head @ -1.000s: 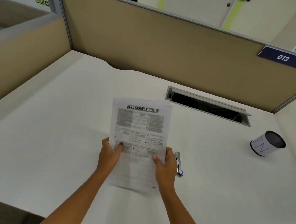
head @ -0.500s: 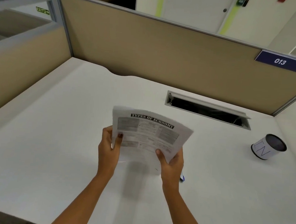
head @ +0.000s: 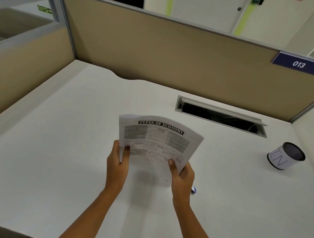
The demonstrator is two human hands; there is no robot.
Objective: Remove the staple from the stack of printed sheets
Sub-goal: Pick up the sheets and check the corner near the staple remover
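Observation:
The stack of printed sheets (head: 156, 138), headed "TYPES OF ECONOMY", is held up off the white desk (head: 52, 146) near its middle, bowed and tilted toward me. My left hand (head: 117, 164) grips its left edge, thumb on the front. My right hand (head: 182, 176) grips its lower right corner. The staple itself is too small to make out. A small metal tool with a blue tip (head: 193, 189) lies on the desk, mostly hidden behind my right hand.
A white cylindrical cup marked "IN" (head: 286, 155) stands at the right. An open cable slot (head: 220, 115) is set into the desk behind the sheets. Tan partition walls (head: 159, 51) close off the back and left sides.
The sheets have been lifted from lying flat on the desk and tilted up toward me, now curving. Both hands rose with them, and my right hand now covers most of the tool.

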